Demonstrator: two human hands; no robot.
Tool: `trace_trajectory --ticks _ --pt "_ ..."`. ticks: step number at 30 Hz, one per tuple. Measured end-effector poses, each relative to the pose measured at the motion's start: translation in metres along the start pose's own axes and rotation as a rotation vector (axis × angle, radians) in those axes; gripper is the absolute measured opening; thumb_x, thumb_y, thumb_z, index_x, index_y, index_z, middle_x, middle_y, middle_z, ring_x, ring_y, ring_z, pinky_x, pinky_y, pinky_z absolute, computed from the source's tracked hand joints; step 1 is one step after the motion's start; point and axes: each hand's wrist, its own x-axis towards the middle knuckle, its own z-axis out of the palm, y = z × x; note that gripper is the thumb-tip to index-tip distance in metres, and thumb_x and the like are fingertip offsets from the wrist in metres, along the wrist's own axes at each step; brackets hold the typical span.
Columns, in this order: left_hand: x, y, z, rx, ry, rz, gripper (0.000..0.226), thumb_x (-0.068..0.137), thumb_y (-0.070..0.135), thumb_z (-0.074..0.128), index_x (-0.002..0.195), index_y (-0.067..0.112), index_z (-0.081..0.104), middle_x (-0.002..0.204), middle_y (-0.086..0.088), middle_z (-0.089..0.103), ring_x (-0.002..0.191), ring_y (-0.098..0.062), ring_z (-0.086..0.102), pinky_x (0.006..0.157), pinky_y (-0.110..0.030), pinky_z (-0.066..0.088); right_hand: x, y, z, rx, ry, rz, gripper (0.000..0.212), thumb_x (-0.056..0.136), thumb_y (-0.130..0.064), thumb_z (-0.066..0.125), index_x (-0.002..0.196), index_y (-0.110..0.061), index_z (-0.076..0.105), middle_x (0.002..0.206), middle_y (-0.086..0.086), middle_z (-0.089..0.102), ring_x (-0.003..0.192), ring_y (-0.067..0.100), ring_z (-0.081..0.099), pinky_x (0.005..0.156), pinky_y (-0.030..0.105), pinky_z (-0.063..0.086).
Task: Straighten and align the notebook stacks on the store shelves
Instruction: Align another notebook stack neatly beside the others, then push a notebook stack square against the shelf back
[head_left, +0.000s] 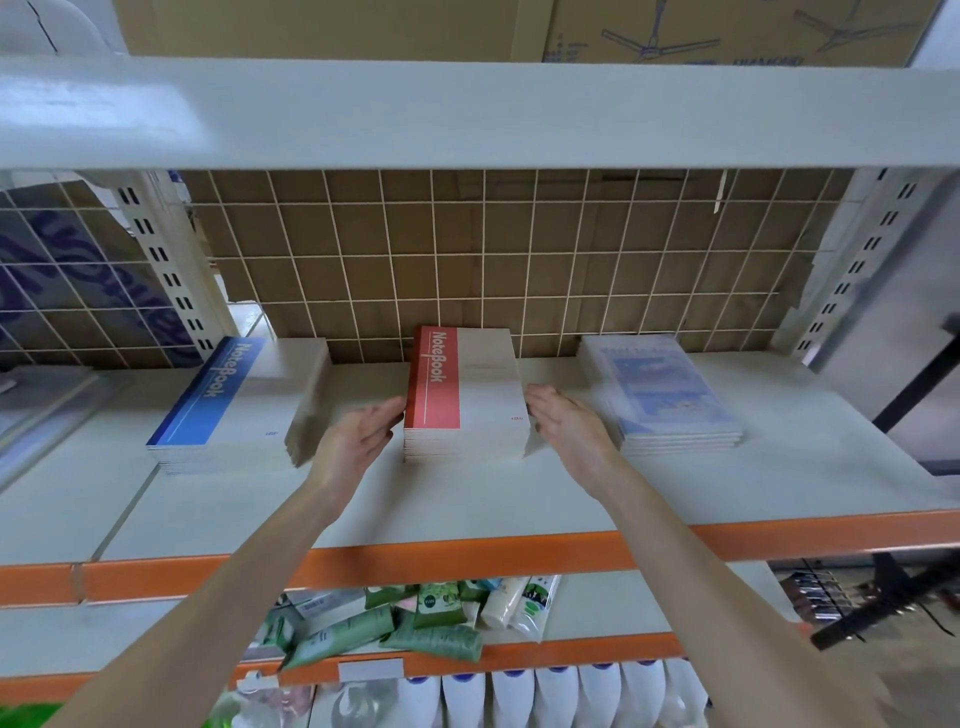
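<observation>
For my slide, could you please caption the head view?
Both hands, left and right, flank the red notebook stack between two other stacks on the shelf.

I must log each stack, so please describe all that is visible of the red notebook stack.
The red notebook stack lies flat mid-shelf against the wire grid. Its top cover is pale with a red band reading "NoteBook". The edges look roughly even. The left hand and right hand flank its sides, open, at or near contact.

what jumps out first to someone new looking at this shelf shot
Two bare hands, the left hand and right hand, flank the red-banded notebook stack mid-shelf, open at its sides. A blue-banded notebook stack sits to its left and a pale blue printed stack to its right, all before a wire grid.
</observation>
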Motion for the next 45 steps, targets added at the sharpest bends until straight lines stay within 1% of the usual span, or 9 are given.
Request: trace_trajectory --ticks 5,11,19,22,26,28,30,38,45 --pt "0.001 -0.002 -0.006 0.173 -0.078 -0.016 0.033 0.101 0.022 0.026 0.123 0.021 0.052 0.130 0.005 0.054 0.124 -0.012 0.044 0.111 -0.028 0.029 0.000 0.003 0.003 -0.121 0.048 -0.042 0.026 0.101 -0.023 0.039 0.106 -0.017 0.064 0.115 0.000 0.065 0.116 0.019 0.055 0.110 0.034 0.034" --pt "0.000 -0.004 -0.004 0.182 -0.051 -0.005 0.038 0.102 0.021 0.022 0.126 0.026 0.051 0.125 0.012 0.057 0.126 -0.010 0.044 0.113 -0.029 0.026 -0.002 0.002 0.002 -0.226 0.089 -0.042 0.039 0.098 -0.033 0.048 0.122 -0.003 0.058 0.129 0.019 0.056 0.124 0.033 0.049 0.109 0.044 0.036" --pt "-0.019 0.016 -0.012 0.233 0.146 0.177 0.032 0.100 0.018 0.038 0.129 0.017 0.052 0.130 -0.003 0.056 0.120 -0.016 0.053 0.107 -0.029 0.035 -0.012 -0.012 0.009 -0.331 0.186 -0.197 0.045 0.100 -0.028 0.042 0.145 -0.025 0.035 0.148 -0.009 0.038 0.136 0.010 0.033 0.099 0.018 0.022" --pt "-0.031 0.030 -0.022 0.459 0.277 0.289 0.034 0.099 0.017 0.043 0.132 0.016 0.053 0.130 -0.001 0.056 0.120 -0.016 0.052 0.105 -0.031 0.037 -0.010 -0.024 0.031 -0.608 0.090 -0.340 0.052 0.098 -0.023 0.047 0.147 -0.022 0.031 0.151 -0.007 0.034 0.138 0.014 0.033 0.110 0.024 0.025" --pt "-0.056 0.047 -0.044 1.146 0.475 0.454 0.039 0.097 0.022 0.047 0.136 0.021 0.048 0.138 0.003 0.051 0.094 -0.024 0.059 0.080 -0.027 0.042 -0.002 -0.028 0.084 -0.965 -0.090 -0.553 0.055 0.097 -0.016 0.048 0.148 -0.012 0.028 0.154 0.003 0.028 0.142 0.020 0.024 0.114 0.029 0.020" --pt "-0.070 0.055 -0.059 1.430 0.516 0.488 0.046 0.096 0.021 0.048 0.141 0.019 0.041 0.147 0.000 0.040 0.120 -0.027 0.051 0.095 -0.036 0.040 0.000 -0.024 0.115 -1.072 -0.148 -0.643 0.055 0.097 -0.012 0.047 0.148 -0.010 0.026 0.155 0.007 0.025 0.143 0.021 0.020 0.117 0.032 0.015" --pt "-0.086 0.061 -0.079 1.585 0.569 0.408 0.050 0.097 0.022 0.046 0.145 0.017 0.034 0.152 -0.003 0.031 0.140 -0.023 0.028 0.113 -0.037 0.019 -0.003 -0.017 0.148 -1.155 -0.223 -0.718 0.056 0.097 -0.012 0.043 0.149 -0.010 0.022 0.157 0.006 0.018 0.145 0.018 0.013 0.117 0.030 0.006" --pt "-0.173 0.063 -0.167 1.557 0.871 0.038 0.055 0.098 0.032 0.040 0.149 0.019 0.022 0.157 -0.006 0.016 0.144 -0.025 0.012 0.115 -0.041 0.010 -0.046 0.023 0.277 -1.265 -0.623 -0.821 0.059 0.100 -0.017 0.038 0.151 -0.013 0.008 0.160 0.005 -0.002 0.147 0.018 0.002 0.116 0.036 0.001" --pt "-0.219 0.074 -0.263 1.466 0.969 0.002 0.059 0.097 0.035 0.041 0.150 0.020 0.020 0.157 -0.007 0.015 0.144 -0.025 0.012 0.115 -0.042 0.009 -0.077 0.050 0.379 -1.296 -0.688 -0.846 0.061 0.099 -0.017 0.039 0.151 -0.014 0.007 0.160 0.007 -0.004 0.147 0.021 0.000 0.116 0.037 -0.001"
